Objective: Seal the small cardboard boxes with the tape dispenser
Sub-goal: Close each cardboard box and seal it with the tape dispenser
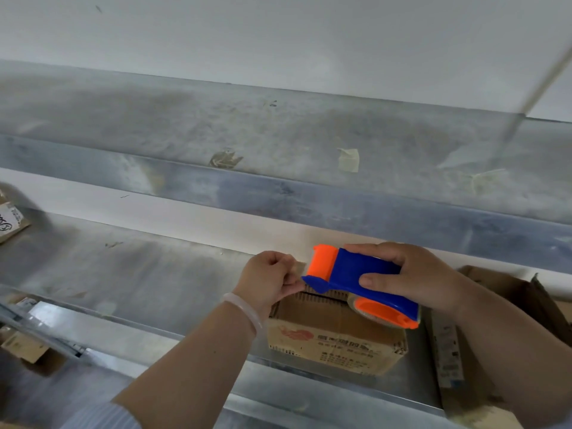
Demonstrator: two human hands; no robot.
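Observation:
A small cardboard box [334,339] with red and green print stands on the metal worktop [130,274] at lower centre. My right hand [414,274] grips the blue and orange tape dispenser [356,274] just above the box's top. Its orange roller points left. My left hand [269,280] pinches the free end of the brownish tape [298,269] at the dispenser's mouth, over the box's far left corner. A pale bangle sits on my left wrist.
A larger open cardboard box [495,305] stands at the right edge, beside the small one. Another labelled box [12,218] lies far left. Scraps of tape [348,161] stick to the raised metal shelf [278,134] behind. Metal rails and boxes [28,345] sit below left.

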